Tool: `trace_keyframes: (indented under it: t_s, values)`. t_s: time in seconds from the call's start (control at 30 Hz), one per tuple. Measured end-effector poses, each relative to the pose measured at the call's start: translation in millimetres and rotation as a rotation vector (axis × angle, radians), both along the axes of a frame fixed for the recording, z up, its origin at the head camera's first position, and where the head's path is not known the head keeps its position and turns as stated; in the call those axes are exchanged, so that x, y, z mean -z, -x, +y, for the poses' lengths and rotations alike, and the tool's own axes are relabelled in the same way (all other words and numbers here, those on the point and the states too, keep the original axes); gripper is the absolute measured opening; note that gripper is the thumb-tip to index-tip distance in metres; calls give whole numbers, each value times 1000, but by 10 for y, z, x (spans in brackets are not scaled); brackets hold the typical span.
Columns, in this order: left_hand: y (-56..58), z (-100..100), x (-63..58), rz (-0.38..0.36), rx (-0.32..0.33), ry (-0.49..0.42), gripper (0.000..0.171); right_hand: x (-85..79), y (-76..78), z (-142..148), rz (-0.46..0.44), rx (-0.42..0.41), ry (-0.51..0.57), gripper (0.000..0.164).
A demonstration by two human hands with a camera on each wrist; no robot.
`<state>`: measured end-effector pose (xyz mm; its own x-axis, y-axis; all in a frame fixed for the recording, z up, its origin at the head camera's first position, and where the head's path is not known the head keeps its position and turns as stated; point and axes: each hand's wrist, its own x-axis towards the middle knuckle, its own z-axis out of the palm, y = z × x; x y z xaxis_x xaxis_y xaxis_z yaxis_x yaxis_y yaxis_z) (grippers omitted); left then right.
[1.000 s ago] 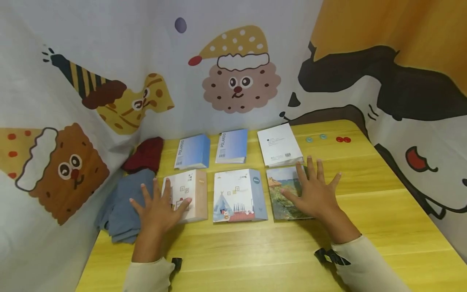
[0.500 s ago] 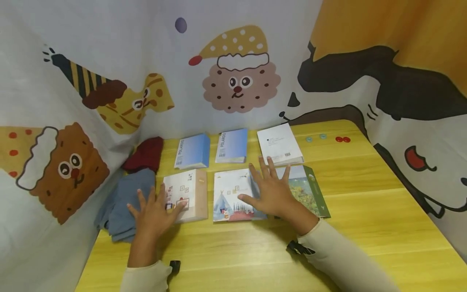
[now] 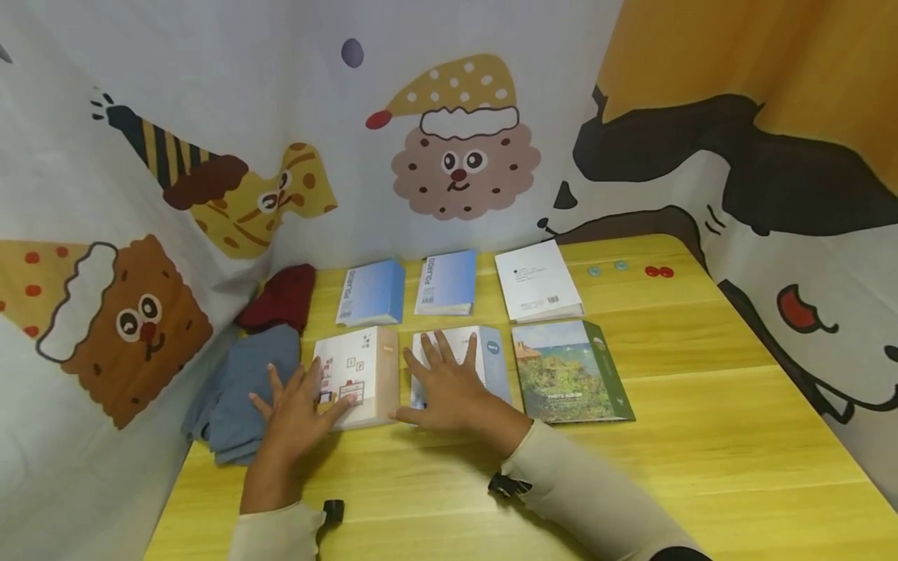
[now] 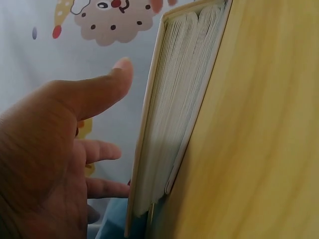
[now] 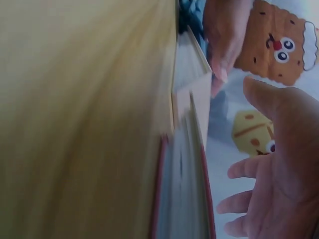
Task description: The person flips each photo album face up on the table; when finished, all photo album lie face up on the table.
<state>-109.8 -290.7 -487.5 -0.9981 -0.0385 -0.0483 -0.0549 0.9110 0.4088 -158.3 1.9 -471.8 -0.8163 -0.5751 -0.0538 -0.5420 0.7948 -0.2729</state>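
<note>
My left hand [image 3: 298, 409] is spread over the lower left of a thick album [image 3: 370, 370] with a white cover and beige spine. In the left wrist view, my thumb and fingers are extended beside that album's cover [image 4: 142, 144], its page edges showing. My right hand [image 3: 449, 389], fingers apart, hovers over the middle album [image 3: 494, 366] with a blue-grey spine, hiding most of its cover. The right wrist view shows those fingers held off from the album's red-edged cover [image 5: 208, 194]. To the right lies a photo album [image 3: 561, 366] with a seaside garden picture and green spine.
Behind stand two blue POLAROID albums [image 3: 372, 292] and a white album [image 3: 539, 280], lying flat. Blue-grey cloth [image 3: 242, 389] and maroon cloth [image 3: 284, 300] are heaped at the left. Pale blue discs [image 3: 595, 271] and red discs [image 3: 659, 272] lie far right. A printed curtain [image 3: 302, 78] borders the table.
My right hand has swept left, from above the seaside photo album to above the middle album, uncovering the former. My left hand has stayed nearly in place, shifting slightly down. The albums have not moved.
</note>
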Motion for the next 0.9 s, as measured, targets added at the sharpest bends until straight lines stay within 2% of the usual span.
trace_keyframes:
  t_s: [0.27, 0.6, 0.9]
  values:
    - [-9, -25, 5, -34, 14, -21, 106, 84, -76, -232, -17, -66, -31, 102]
    - [-3, -22, -17, -80, 16, -36, 113, 151, -121, -348, -18, -112, -38, 93]
    - [45, -14, -6, -37, 29, -76, 109, 186, -131, -350, -1, -125, -26, 88]
